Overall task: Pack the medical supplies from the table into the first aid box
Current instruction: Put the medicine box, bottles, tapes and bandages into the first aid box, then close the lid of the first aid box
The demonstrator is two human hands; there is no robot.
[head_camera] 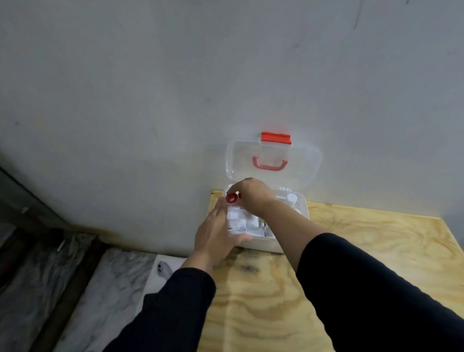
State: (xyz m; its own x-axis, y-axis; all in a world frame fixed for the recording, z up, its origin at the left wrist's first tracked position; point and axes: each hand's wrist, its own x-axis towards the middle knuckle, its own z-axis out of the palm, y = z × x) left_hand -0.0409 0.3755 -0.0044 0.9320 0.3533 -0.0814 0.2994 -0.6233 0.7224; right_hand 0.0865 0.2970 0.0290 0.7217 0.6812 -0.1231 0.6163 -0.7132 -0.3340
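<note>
Two hands work at the first aid box [289, 246]: the right hand [252, 195] pinches a small red ring [230, 198], light and rigid, by its rim over the box; the left hand [218, 233], fingers flat, steadies the box's side.

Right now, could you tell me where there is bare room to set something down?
The wooden table is bare right of the first aid box, and in front of it around the forearms. The box is crowded: white supplies, left hand at its corner, right hand holding a red roll.

Print on the white packets [235, 224] in the box is too blurred to read.
</note>
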